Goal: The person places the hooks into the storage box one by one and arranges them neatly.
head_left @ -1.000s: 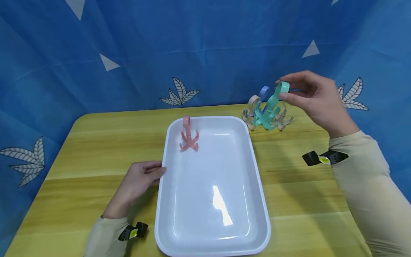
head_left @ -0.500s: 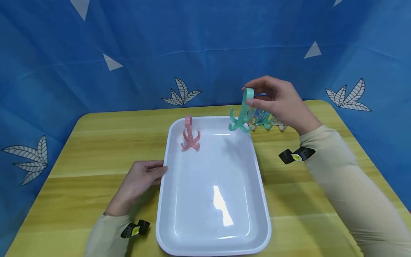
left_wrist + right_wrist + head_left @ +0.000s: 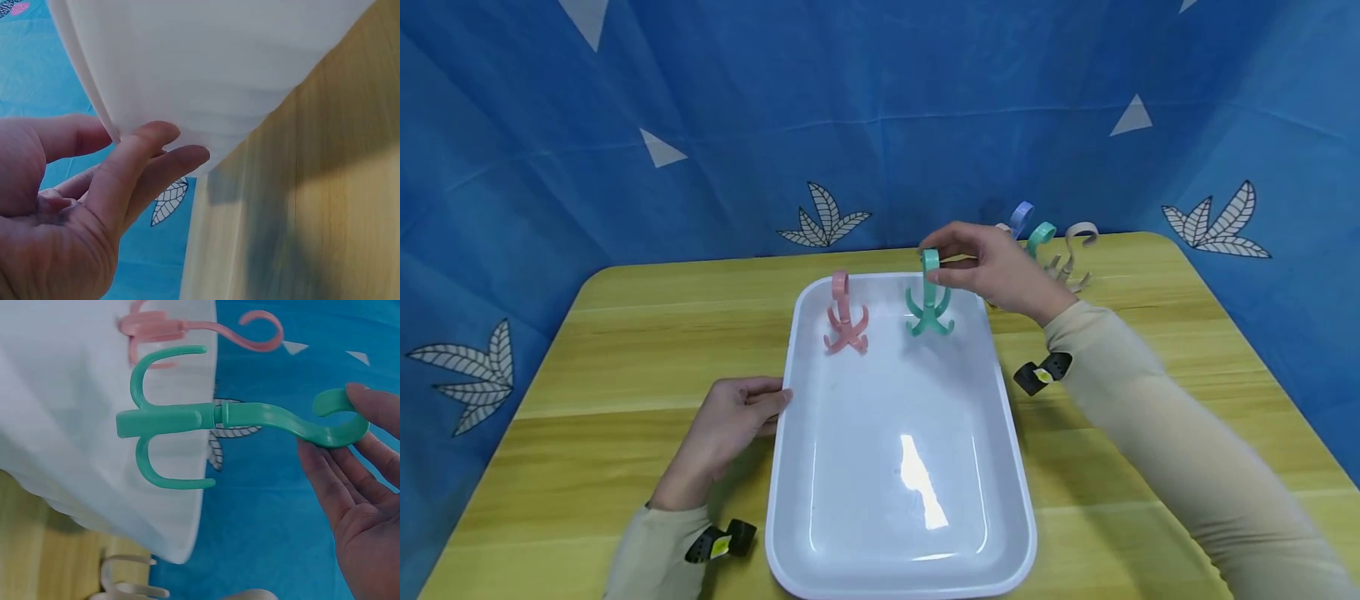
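Observation:
My right hand (image 3: pixel 985 265) pinches the curved top of a green multi-prong hanging hook (image 3: pixel 169 422), its prongs pointing down over the far right part of the white tray (image 3: pixel 880 433). Whether the prongs touch the tray floor I cannot tell. A pink hook (image 3: pixel 846 325) of the same kind stands upright in the tray's far left corner. At the tray's left rim, my left hand (image 3: pixel 730 429) pinches the edge, thumb on the rim and fingers against the outer wall, as the left wrist view shows.
Behind my right hand, partly hidden, more hooks stand on the wooden table (image 3: pixel 625 350): a blue hook (image 3: pixel 1021 217), another green hook (image 3: pixel 1040 236) and a beige hook (image 3: pixel 1078 250). A blue patterned cloth (image 3: pixel 880 125) hangs behind the table.
My right hand has lifted the green hook from the cluster at the right and carried it left, then lower over the tray. My left hand stays at the rim.

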`<control>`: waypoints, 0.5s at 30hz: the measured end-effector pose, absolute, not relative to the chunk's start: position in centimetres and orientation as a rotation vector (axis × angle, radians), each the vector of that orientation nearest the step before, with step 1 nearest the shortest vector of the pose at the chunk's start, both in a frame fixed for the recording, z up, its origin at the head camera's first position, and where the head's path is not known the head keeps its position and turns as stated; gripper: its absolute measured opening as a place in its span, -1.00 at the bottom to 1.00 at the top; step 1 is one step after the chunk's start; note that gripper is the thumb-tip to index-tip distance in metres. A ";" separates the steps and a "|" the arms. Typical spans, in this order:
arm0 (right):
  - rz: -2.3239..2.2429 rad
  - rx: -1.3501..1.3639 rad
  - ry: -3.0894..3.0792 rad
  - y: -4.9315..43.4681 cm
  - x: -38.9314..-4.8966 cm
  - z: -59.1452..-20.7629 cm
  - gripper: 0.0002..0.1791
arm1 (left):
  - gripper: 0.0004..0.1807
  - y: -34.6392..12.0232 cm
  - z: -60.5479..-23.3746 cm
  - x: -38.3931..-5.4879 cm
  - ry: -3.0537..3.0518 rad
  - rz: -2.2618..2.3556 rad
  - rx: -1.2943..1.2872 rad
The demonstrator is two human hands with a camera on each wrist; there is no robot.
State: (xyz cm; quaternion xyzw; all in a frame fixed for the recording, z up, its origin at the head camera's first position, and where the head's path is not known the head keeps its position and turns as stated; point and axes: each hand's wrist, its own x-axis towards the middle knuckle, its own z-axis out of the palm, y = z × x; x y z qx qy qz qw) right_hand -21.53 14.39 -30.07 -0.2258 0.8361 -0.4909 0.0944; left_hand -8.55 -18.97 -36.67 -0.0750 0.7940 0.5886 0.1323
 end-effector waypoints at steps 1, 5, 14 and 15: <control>-1.455 -0.672 2.472 14.3 -21.6 -30.4 -0.61 | -0.63 -18.9 -36.7 -8.6 2.300 1.711 -0.223; -1.449 -0.673 2.459 14.0 -21.8 -31.0 -0.61 | -0.64 -18.9 -36.6 -8.6 2.304 1.713 -0.242; -1.374 -0.656 2.475 13.6 -22.1 -31.9 -0.61 | -0.65 -18.9 -36.5 -8.6 2.315 1.691 -0.271; -1.368 -0.655 2.478 13.6 -22.1 -32.0 -0.61 | -0.65 -18.8 -36.4 -8.6 2.320 1.686 -0.275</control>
